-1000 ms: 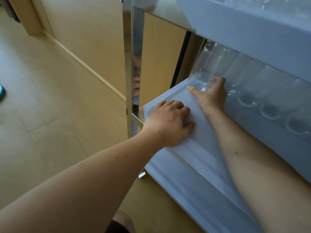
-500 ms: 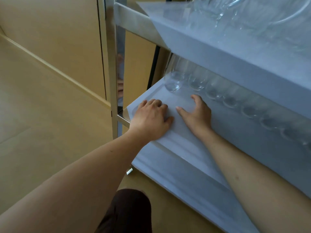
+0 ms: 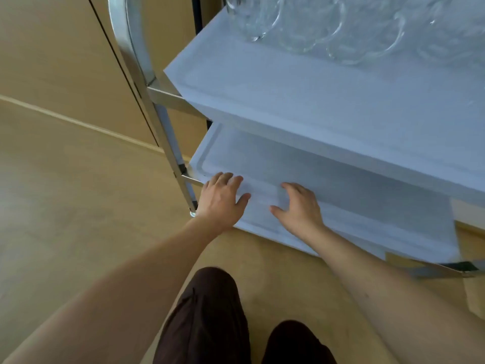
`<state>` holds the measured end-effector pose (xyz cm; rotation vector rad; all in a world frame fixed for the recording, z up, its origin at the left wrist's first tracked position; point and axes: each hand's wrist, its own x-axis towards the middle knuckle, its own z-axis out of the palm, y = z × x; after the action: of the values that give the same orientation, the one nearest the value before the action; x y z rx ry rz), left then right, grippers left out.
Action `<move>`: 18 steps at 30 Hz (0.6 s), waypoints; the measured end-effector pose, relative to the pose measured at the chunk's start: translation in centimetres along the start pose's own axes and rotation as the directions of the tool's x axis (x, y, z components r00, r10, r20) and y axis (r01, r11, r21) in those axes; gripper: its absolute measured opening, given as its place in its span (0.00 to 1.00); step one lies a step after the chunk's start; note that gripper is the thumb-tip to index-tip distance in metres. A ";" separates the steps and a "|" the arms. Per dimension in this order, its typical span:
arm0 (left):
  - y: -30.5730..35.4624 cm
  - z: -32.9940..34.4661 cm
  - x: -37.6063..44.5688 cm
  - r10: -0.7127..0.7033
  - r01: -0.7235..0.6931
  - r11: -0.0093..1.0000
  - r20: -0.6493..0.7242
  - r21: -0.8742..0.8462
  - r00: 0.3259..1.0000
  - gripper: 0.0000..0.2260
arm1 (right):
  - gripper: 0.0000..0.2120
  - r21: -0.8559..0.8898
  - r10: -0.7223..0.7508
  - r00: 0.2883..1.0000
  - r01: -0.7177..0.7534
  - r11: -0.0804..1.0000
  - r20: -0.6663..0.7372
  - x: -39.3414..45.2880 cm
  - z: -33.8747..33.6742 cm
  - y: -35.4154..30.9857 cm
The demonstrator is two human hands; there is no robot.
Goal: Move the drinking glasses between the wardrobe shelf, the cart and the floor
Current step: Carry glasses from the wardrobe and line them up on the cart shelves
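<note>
Glasses (image 3: 338,27) on cart top tray (image 3: 288,90); left hand (image 3: 223,199), right hand (image 3: 299,206) spread flat on lower tray (image 3: 367,206)

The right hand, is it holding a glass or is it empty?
Empty. The right hand lies with fingers spread on the lower cart shelf, gripping nothing. The only glasses in view stand on the top shelf.

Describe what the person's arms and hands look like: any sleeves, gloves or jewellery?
Both arms are bare as far as the view shows, with no sleeves in sight. The left hand and the right hand wear no gloves, and no rings, watch or bracelets can be seen. Below them, the legs are in dark brown trousers.
</note>
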<state>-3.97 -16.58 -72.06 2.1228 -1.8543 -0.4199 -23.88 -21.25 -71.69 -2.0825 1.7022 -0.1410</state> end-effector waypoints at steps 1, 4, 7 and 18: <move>0.8 -1.1 -1.2 -0.001 0.000 1.000 0.024 0.010 1.000 0.23 | 0.33 0.009 0.013 1.000 -0.013 1.000 0.021 -1.3 -0.9 -0.4; 3.3 -5.2 -3.7 0.000 -0.004 0.999 0.098 0.047 0.995 0.24 | 0.33 0.016 0.032 0.998 -0.033 0.999 0.063 -5.1 -4.6 -1.7; 5.6 -8.6 -5.5 -0.011 0.002 0.997 0.124 0.073 0.992 0.24 | 0.34 0.036 0.045 0.994 -0.048 0.998 0.098 -8.2 -7.8 -2.8; 21.8 -30.8 -10.0 0.153 -0.152 0.988 0.168 -0.015 0.974 0.27 | 0.34 0.069 0.086 0.996 -0.087 0.994 0.023 -19.6 -30.5 -7.3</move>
<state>-12.69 -8.65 -34.86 1.9790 -2.0912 -0.5809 -32.63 -9.86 -37.59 -1.9500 1.7469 -0.1511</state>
